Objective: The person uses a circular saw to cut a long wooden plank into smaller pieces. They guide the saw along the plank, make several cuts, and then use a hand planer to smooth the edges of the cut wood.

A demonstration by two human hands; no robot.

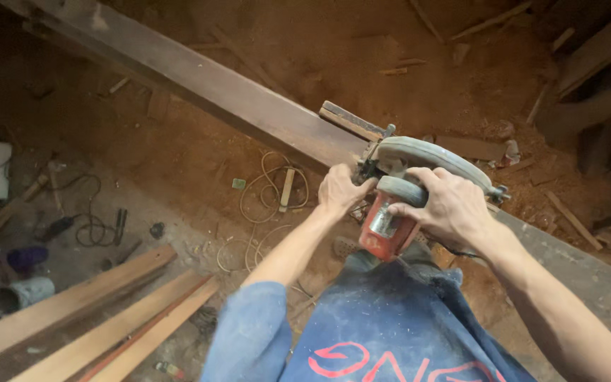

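Red circular saw (pixel 399 201), under right hand (pixel 447 205)

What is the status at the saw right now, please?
Both hands on the circular saw: left hand at its front, right hand gripping the handle. Saw sits on the dark beam. Beam ahead unobstructed.

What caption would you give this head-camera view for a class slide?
Both hands, left hand and right hand, grip a red circular saw on a long dark timber beam above a sawdust-covered floor.
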